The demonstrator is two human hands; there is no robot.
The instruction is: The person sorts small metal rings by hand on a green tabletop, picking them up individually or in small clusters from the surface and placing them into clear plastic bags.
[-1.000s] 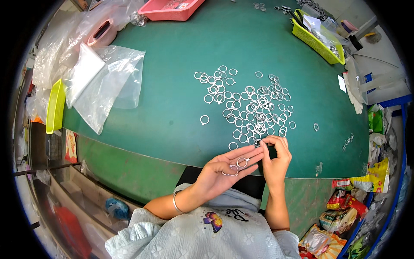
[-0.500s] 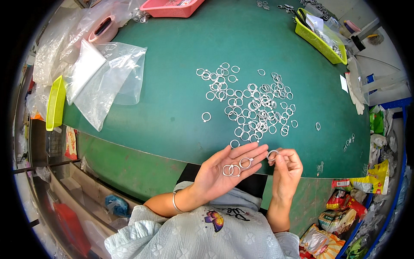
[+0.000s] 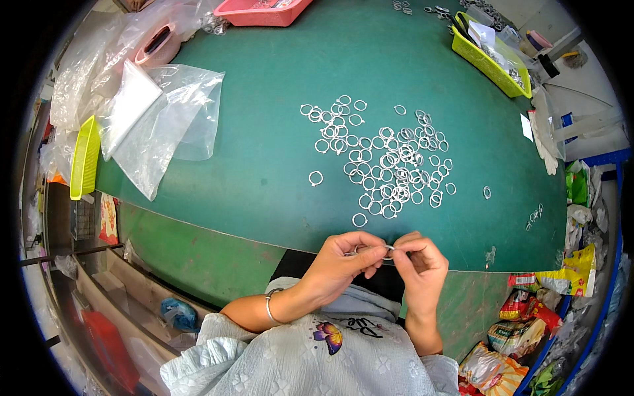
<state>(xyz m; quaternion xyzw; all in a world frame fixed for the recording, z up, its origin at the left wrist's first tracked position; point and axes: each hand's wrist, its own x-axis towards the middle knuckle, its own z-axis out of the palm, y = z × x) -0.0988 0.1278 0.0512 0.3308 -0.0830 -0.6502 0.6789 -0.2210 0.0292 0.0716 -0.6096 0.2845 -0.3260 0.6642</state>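
Both hands meet just off the near edge of the green table [image 3: 264, 132]. A small silver metal ring [image 3: 388, 249] is pinched between the fingertips of my left hand [image 3: 337, 265] and my right hand [image 3: 421, 267]. My left fingers curl inward, and part of another ring shows inside them; the rest of that palm is hidden. On the table beyond my hands lies a loose, overlapping spread of similar rings [image 3: 401, 175], each with a small knob on its rim. One ring [image 3: 359, 220] lies closest to my hands, and another [image 3: 316, 178] sits apart on the left.
Clear plastic bags [image 3: 175, 119] and a narrow yellow-green basket [image 3: 84, 158] are at left. A pink tray [image 3: 264, 14] stands at the far edge, a filled yellow-green basket [image 3: 492, 66] at far right. Gloves [image 3: 545, 142] lie on the right edge; packaged bags [image 3: 518, 330] sit below.
My left hand has turned from a flat, open palm carrying rings to a curled grip. My right hand has brought its ring left and down to meet the left fingertips.
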